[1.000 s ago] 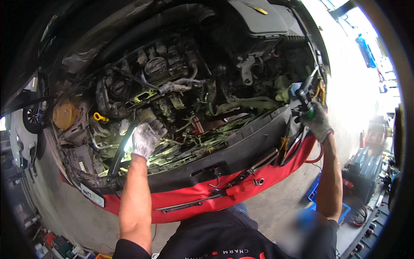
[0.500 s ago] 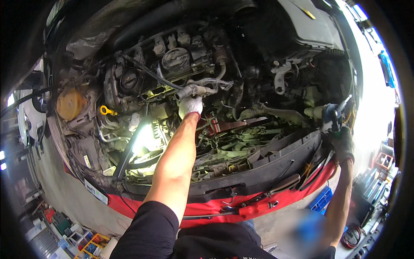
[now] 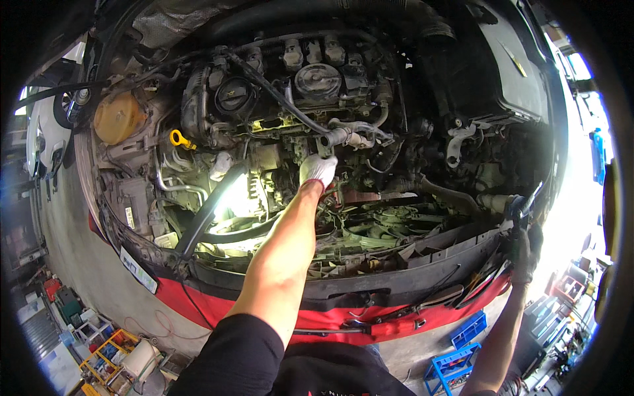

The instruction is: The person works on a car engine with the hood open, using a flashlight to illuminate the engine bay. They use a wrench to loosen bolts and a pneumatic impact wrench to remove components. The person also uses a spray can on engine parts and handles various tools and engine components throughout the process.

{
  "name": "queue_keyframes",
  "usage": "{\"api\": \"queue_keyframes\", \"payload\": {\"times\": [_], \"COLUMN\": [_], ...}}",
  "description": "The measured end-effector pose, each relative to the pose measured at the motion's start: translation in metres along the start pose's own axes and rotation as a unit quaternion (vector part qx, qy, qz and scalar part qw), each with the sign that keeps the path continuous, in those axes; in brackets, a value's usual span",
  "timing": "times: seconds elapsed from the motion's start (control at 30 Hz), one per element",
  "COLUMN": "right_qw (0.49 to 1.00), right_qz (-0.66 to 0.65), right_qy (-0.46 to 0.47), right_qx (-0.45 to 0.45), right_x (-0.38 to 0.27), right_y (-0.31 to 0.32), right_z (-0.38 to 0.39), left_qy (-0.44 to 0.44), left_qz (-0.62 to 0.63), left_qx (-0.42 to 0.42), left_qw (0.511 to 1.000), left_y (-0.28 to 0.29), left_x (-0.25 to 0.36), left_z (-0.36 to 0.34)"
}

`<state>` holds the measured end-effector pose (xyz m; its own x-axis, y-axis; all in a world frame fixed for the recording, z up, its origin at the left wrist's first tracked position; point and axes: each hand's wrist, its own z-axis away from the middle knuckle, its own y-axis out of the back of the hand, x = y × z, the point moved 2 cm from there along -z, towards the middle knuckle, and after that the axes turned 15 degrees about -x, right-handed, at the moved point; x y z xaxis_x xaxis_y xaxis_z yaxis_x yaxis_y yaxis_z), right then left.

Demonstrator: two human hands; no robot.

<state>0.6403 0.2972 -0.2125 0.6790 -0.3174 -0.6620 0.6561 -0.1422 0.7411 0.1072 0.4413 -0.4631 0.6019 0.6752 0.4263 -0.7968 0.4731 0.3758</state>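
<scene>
My left hand (image 3: 317, 170), in a pale knit glove, reaches into the engine bay just below a grey metal pipe end (image 3: 335, 136). Its fingers are curled closed, and what they hold is hidden. A black hose (image 3: 277, 96) runs down across the engine to that pipe. At the right side of the bay my right hand (image 3: 527, 249), in a darker glove, is closed near a dark object with a bright metal bar (image 3: 522, 208); I cannot make out exactly what it grips. The thick end of a hose (image 3: 495, 201) lies beside it.
A lit work lamp (image 3: 232, 197) shines into the left front of the bay. A yellow dipstick ring (image 3: 179, 138) and an orange-brown reservoir (image 3: 119, 117) are at left. Tools lie on the red front edge (image 3: 343, 310). A blue stool (image 3: 452, 366) stands on the floor.
The whole view has shifted, with the engine now further right. My left hand sits a little lower against the pipe end. My right hand stays by the dark object, slightly lower beside it.
</scene>
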Motion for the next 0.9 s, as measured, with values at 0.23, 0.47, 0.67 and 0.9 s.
{"api": "queue_keyframes", "payload": {"times": [0.23,0.47,0.67,0.9], "right_qw": [0.974,0.75,0.69,0.597], "right_qz": [-0.159,-0.29,-0.3,-0.543], "right_qy": [0.14,-0.261,-0.266,-0.223], "right_qx": [-0.073,-0.534,-0.603,-0.547], "right_x": [-0.196,-0.249,-0.181,-0.191], "right_y": [-0.111,-0.34,-0.429,-0.475], "right_z": [0.04,0.033,0.011,0.011], "left_qy": [-0.019,-0.146,-0.132,-0.254], "left_qz": [0.009,-0.196,-0.102,0.02], "left_qx": [-0.186,-0.085,-0.106,0.051], "left_qw": [0.982,0.966,0.98,0.966], "left_y": [0.034,0.029,0.054,0.045], "left_x": [-0.029,0.014,0.011,0.004], "left_z": [0.102,0.178,0.173,0.159]}}
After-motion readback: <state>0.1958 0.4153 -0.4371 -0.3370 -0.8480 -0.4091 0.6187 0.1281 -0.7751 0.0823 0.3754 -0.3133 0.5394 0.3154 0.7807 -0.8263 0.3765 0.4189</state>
